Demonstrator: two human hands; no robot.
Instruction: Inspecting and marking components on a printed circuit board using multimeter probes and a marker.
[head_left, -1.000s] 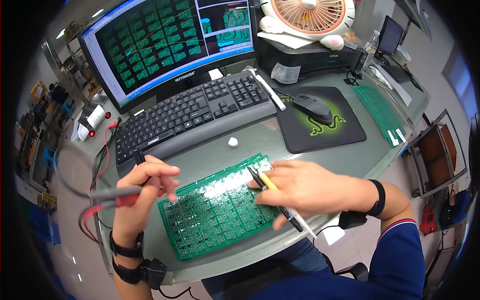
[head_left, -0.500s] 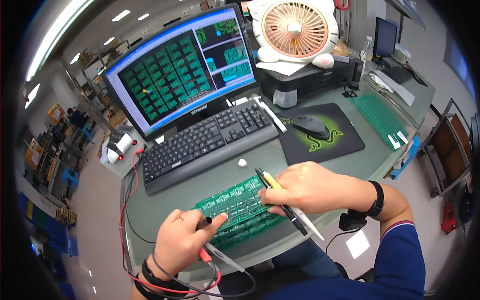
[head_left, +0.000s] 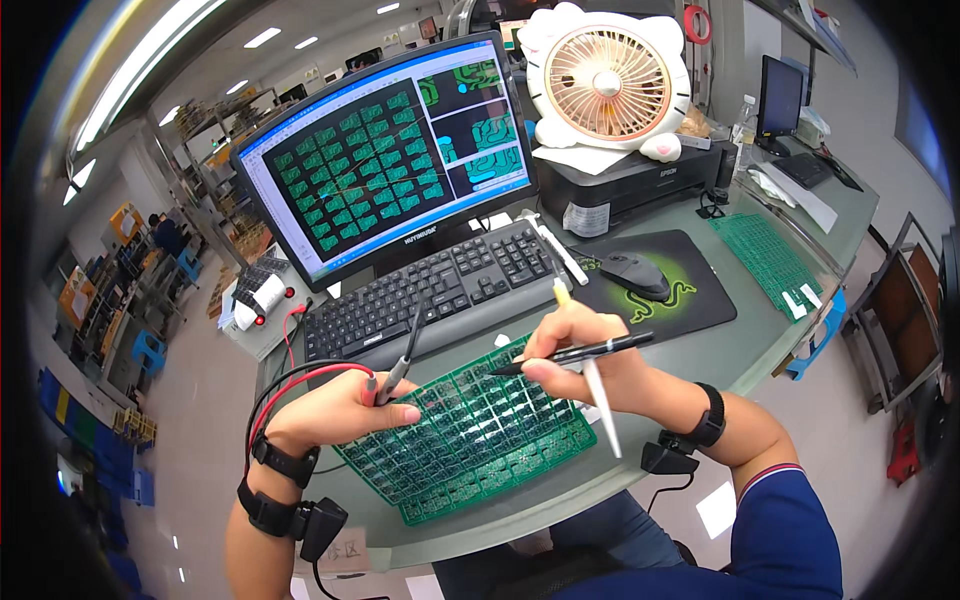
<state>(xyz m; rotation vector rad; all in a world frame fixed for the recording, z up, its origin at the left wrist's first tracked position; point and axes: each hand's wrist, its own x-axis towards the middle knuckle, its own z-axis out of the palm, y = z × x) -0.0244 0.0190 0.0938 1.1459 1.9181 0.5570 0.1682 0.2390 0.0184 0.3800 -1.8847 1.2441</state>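
A green panel of many small circuit boards (head_left: pixel 510 462) lies tilted in front of me at the near desk edge. My left hand (head_left: pixel 325 408) is closed around test probes (head_left: pixel 398 372) with red and black leads, its thumb pressed on the panel's upper left part. Over the panel's upper right, my right hand (head_left: pixel 595 350) grips a slim black pen (head_left: pixel 610 347), its tip pointing left just above the boards; whether it touches I cannot tell. The same hand also holds a white stick tool (head_left: pixel 600 405) with a yellow part, pointing down.
Behind the panel are a keyboard (head_left: pixel 440 290), a mouse (head_left: pixel 637 275) on a black mat (head_left: pixel 700 300), and a monitor (head_left: pixel 385 150) showing a board layout. A cat-shaped fan (head_left: pixel 607 85) stands on a black printer (head_left: pixel 630 185). Another green panel (head_left: pixel 765 262) lies at right.
My right hand has left the panel's right edge and swung the black pen round over it. My left hand has shifted up and left. The panel now shows more of its face.
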